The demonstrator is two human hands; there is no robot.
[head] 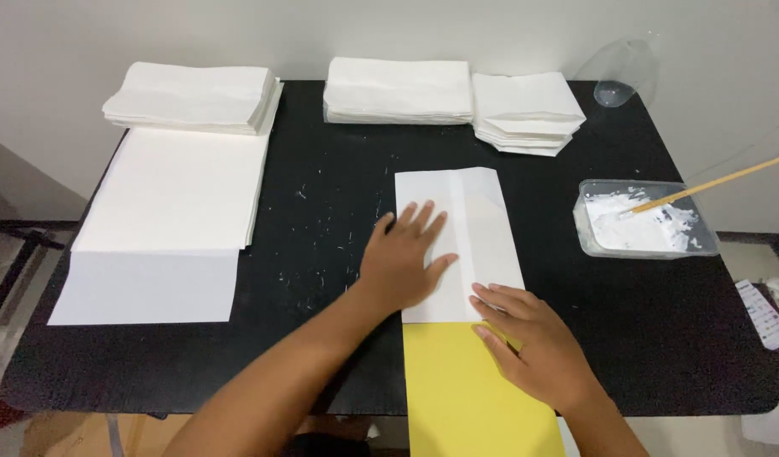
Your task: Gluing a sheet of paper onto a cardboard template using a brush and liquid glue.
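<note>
A folded white paper sheet (470, 237), long and narrow with a lengthwise crease, lies on the black table (322, 211) with its near end over a yellow rectangular card (474, 398). The left hand (402, 258) presses flat and open on the sheet's left half, while the right hand (533, 338), fingers spread and gripping nothing, rests on its near right corner and the card. Right of the sheet stands a clear plastic tray of white paste (643, 222) with a wooden stick (711, 184); beyond it lie stacks of folded white paper (398, 89).
</note>
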